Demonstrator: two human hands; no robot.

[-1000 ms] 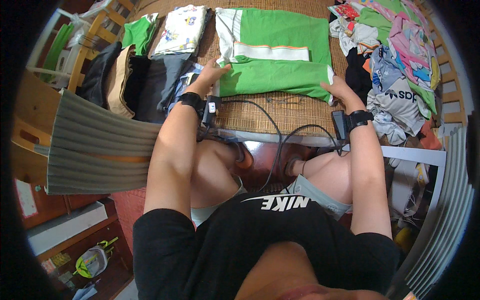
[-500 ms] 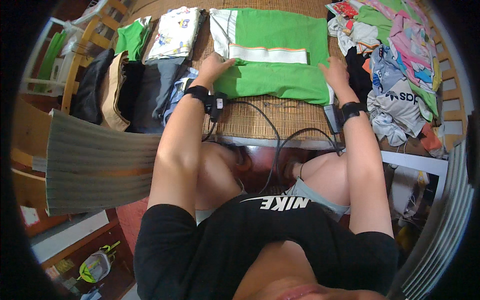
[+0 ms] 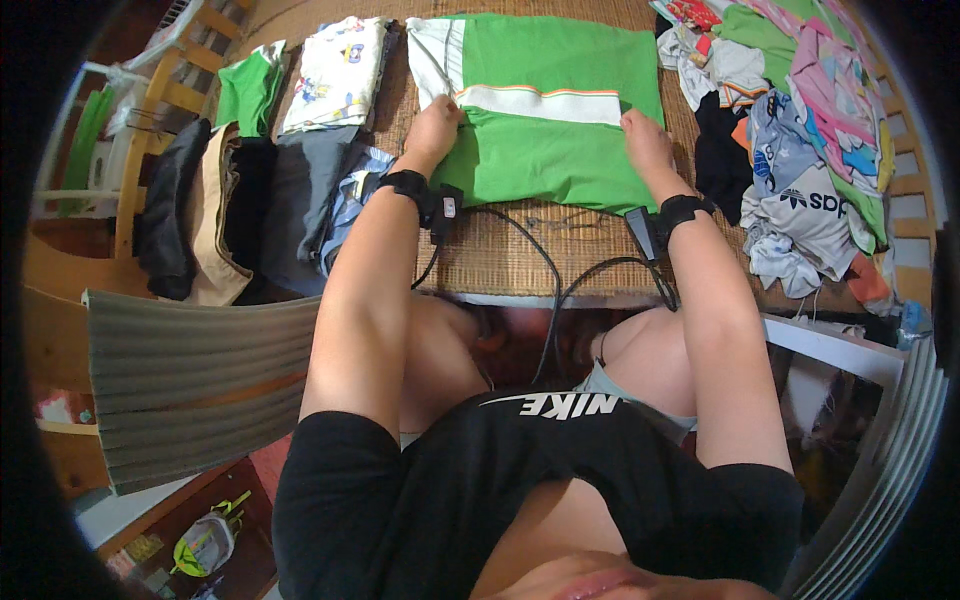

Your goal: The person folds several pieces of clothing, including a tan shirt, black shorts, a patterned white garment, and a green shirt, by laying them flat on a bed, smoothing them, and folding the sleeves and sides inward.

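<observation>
A green garment (image 3: 560, 165) with white panels lies spread flat before me, its near part doubled over. A white band (image 3: 540, 104) with orange edging crosses its middle. At the left end of this band, my left hand (image 3: 433, 130) is closed on the cloth, fingertips pinching the fold. My right hand (image 3: 646, 142) pinches the garment at the band's right end, with the fingers curled in. Both wrists wear black straps with small boxes attached, and a black cable (image 3: 548, 262) loops between them.
The woven mat (image 3: 510, 255) bears folded clothes on the left: a white printed top (image 3: 335, 75), a small green piece (image 3: 250, 90), tan trousers (image 3: 212, 220) and dark trousers (image 3: 305, 190). A loose heap of clothes (image 3: 800, 190) lies right. Wooden rails edge both sides.
My right hand has moved inward from the garment's right edge to the band's end. My left hand has shifted slightly up along the fold. The view has moved a little.
</observation>
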